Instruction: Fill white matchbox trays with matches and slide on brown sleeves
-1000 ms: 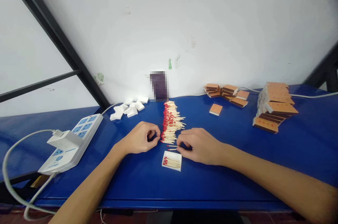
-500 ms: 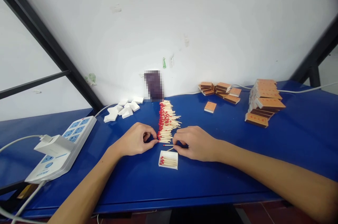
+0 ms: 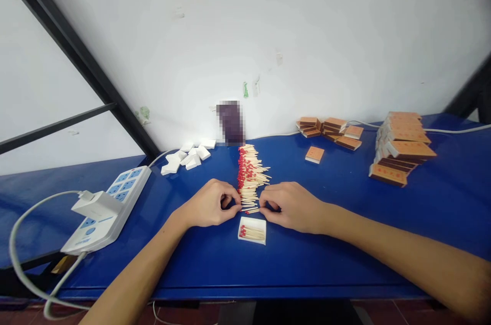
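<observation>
With lower-centre tray (image 3: 253, 222) part-filled, many matches (image 3: 251, 171) left loose mid-frame; with left hand (image 3: 215, 203) and right hand (image 3: 293, 207) pinched narrow, cannot tell if gripping.

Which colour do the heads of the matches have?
The match heads are red, best seen in the head view.

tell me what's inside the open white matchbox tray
The white matchbox tray holds several red-headed matches, lying roughly parallel with their heads toward the left. They cover part of its floor, so anything beneath them cannot be seen.
</observation>
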The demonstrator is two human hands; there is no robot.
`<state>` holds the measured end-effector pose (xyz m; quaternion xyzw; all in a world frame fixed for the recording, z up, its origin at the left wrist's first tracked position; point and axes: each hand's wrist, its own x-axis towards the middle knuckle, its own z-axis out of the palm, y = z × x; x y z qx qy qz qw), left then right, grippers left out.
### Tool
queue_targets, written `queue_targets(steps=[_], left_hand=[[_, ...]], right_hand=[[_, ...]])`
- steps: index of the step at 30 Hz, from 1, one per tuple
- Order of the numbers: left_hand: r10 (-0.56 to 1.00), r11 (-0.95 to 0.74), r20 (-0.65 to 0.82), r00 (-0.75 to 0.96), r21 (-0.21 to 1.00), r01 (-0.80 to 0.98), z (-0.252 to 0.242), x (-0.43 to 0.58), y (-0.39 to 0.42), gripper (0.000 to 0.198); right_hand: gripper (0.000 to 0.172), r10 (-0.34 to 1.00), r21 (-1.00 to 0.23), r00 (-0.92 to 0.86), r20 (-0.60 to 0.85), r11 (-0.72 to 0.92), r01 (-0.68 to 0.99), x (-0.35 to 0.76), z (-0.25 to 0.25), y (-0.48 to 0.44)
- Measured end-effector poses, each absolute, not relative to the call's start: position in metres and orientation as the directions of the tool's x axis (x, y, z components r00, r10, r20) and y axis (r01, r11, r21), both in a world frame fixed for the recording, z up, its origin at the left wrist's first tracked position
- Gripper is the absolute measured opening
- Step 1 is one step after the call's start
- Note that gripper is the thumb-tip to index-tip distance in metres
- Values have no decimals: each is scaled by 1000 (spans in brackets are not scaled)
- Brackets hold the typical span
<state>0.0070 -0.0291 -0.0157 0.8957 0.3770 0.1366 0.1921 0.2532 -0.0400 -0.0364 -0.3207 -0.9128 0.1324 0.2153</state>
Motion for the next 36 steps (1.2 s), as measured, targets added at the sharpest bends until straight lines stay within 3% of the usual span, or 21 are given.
queue_targets(steps=[22,36], left_hand=[[700,-630,82,710,540,558,-17,18,-32,15],[695,-646,100,712,522,557,-15,15,-35,13]], right_hand=[[13,632,-398,-708,315,765,506,253,-37,-40],[12,649,-409,-697,305,750,520,253,-36,-40]])
